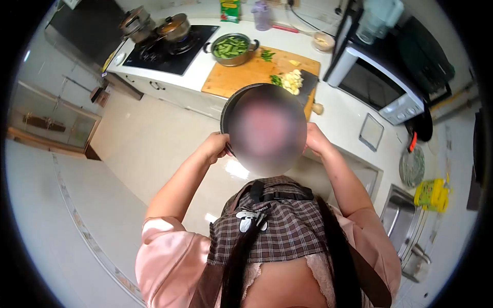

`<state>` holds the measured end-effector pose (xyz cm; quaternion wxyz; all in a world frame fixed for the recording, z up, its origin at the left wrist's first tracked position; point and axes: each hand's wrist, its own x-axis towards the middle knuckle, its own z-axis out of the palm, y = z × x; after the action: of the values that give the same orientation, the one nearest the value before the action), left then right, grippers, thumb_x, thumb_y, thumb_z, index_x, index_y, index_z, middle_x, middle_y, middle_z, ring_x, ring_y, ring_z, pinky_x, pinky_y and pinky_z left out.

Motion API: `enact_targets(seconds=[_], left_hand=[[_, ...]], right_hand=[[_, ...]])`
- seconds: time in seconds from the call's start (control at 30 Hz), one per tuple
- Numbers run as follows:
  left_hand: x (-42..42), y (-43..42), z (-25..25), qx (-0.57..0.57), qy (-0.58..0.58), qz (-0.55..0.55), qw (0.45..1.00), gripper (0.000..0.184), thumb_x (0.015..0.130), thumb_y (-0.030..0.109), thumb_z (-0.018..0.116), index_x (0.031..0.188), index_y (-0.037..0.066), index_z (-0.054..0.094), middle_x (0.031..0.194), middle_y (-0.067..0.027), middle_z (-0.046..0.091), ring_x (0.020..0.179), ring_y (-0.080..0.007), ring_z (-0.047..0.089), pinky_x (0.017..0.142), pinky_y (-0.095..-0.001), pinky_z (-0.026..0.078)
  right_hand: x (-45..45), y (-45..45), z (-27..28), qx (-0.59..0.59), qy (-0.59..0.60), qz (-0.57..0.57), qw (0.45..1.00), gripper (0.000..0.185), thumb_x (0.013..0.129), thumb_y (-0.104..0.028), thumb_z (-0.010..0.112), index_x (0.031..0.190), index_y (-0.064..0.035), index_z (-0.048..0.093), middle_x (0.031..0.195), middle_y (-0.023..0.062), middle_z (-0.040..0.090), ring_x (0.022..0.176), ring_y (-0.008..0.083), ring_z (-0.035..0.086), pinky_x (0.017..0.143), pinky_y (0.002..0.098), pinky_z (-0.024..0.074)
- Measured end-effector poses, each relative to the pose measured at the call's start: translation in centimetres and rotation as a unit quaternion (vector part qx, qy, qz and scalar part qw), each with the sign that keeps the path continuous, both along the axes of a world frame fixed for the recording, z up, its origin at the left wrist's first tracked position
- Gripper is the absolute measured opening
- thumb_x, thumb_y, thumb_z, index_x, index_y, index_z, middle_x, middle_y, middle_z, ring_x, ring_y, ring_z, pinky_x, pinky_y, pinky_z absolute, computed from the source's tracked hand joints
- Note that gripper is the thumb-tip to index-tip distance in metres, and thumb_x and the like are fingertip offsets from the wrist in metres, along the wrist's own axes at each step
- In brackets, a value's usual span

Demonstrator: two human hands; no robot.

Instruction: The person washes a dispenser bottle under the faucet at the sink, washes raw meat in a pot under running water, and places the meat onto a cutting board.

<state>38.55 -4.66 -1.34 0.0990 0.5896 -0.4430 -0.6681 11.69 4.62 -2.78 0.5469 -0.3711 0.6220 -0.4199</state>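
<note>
A dark-rimmed round pot (224, 114) is held up in front of my body, over the floor by the counter edge. Its inside is blurred, with something pinkish in the middle that I cannot make out. My left hand (216, 147) is closed on the pot's left side. On the right side, my right hand (317, 139) grips the pot, its fingertips partly hidden. Just beyond the pot lies a wooden cutting board (221, 80), bearing chopped pale pieces (291, 81), green pieces (267, 55) and a dark knife blade (307, 86).
A pot of green vegetables (231, 47) stands at the board's back left. Farther left, pots (174, 28) sit on the black stove (197, 49). At right are a microwave (370, 82), a sink (398, 213) and a yellow container (431, 195).
</note>
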Motion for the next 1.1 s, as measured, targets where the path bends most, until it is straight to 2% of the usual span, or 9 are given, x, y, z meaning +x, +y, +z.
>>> enact_targets(seconds=[0.43,0.6,0.83,0.9,0.93,0.97,1.0,1.03,1.1], left_hand=[[10.3,-13.9,-2.2,0.035,-0.05,0.171,0.983,0.012,0.072,0.008,0.049,0.065,0.0,0.055,0.054,-0.0092,0.052,0.038,-0.0124,0.042,0.034,-0.0236,0.028],[14.5,-19.1,-3.7,0.038,-0.043,0.231,0.971,0.011,0.072,0.012,0.053,0.066,0.004,0.05,0.052,-0.0041,0.044,0.038,-0.0137,0.041,0.035,-0.0239,0.031],[20.6,-26.8,-6.5,0.075,-0.03,0.248,0.965,0.008,0.069,0.009,0.054,0.065,0.008,0.047,0.05,-0.0046,0.045,0.036,-0.0178,0.043,0.036,-0.0245,0.037],[23.1,-28.5,-6.7,0.103,0.004,0.243,0.964,0.004,0.068,0.007,0.052,0.068,0.006,0.048,0.055,-0.0068,0.05,0.04,-0.0168,0.046,0.035,-0.0222,0.035],[24.1,-29.5,-6.6,0.116,0.0,0.238,0.964,0.004,0.068,0.007,0.051,0.069,0.005,0.048,0.056,-0.0071,0.051,0.042,-0.0164,0.046,0.035,-0.0212,0.034],[24.6,-30.6,-6.2,0.115,-0.003,0.227,0.967,0.004,0.068,0.007,0.051,0.069,0.005,0.048,0.056,-0.0071,0.051,0.042,-0.0164,0.046,0.035,-0.0212,0.034],[25.3,-31.2,-5.6,0.117,0.007,0.235,0.965,0.003,0.069,0.006,0.05,0.068,0.004,0.049,0.055,-0.0086,0.052,0.04,-0.0174,0.047,0.035,-0.0217,0.035],[25.8,-31.8,-5.2,0.118,0.017,0.245,0.962,0.005,0.071,0.005,0.049,0.067,0.002,0.05,0.053,-0.0101,0.053,0.039,-0.0183,0.048,0.036,-0.0223,0.036],[26.9,-32.9,-5.0,0.118,0.007,0.235,0.965,0.005,0.07,0.005,0.049,0.066,0.002,0.05,0.052,-0.0103,0.053,0.039,-0.0183,0.049,0.036,-0.0223,0.035]], right_hand=[[8.0,-21.8,0.2,-0.057,-0.003,0.213,0.975,0.032,0.078,-0.017,0.058,0.103,0.003,0.057,0.092,0.0123,0.062,0.079,0.0157,0.056,0.068,0.0285,0.0463],[11.0,-29.9,-10.3,-0.07,-0.164,0.224,0.958,0.037,0.081,-0.023,0.059,0.111,-0.0018,0.053,0.101,0.0096,0.057,0.091,0.0147,0.053,0.077,0.0268,0.0445],[14.1,-32.0,-4.7,-0.44,0.259,0.148,0.847,0.041,0.084,-0.032,0.054,0.114,-0.0038,0.051,0.11,0.01,0.054,0.1,0.0182,0.05,0.085,0.0321,0.0415],[16.3,-35.3,-6.2,-0.179,0.12,0.135,0.967,0.044,0.083,-0.037,0.053,0.113,-0.0045,0.052,0.115,0.0106,0.051,0.108,0.0205,0.044,0.091,0.0373,0.0363],[17.4,-37.8,-8.6,0.149,-0.109,0.115,0.976,0.046,0.082,-0.041,0.053,0.112,-0.005,0.053,0.118,0.0111,0.048,0.114,0.0222,0.039,0.095,0.0412,0.0318],[17.9,-38.0,-10.1,0.147,-0.111,0.104,0.977,0.046,0.082,-0.041,0.053,0.112,-0.005,0.053,0.118,0.0111,0.048,0.114,0.0222,0.039,0.095,0.0412,0.0318],[19.0,-37.1,-11.6,-0.099,0.249,0.17,0.948,0.035,0.084,-0.033,0.049,0.106,-0.0062,0.056,0.115,0.0096,0.05,0.112,0.0211,0.041,0.093,0.0397,0.0331],[19.7,-36.6,-12.7,-0.323,0.563,0.205,0.732,0.026,0.087,-0.026,0.044,0.1,-0.0074,0.058,0.111,0.008,0.052,0.11,0.02,0.043,0.092,0.0382,0.0343],[20.6,-36.7,-14.6,-0.302,0.574,0.249,0.719,0.026,0.084,-0.023,0.044,0.1,-0.0076,0.058,0.116,0.0073,0.05,0.114,0.0207,0.038,0.095,0.0395,0.0298]])
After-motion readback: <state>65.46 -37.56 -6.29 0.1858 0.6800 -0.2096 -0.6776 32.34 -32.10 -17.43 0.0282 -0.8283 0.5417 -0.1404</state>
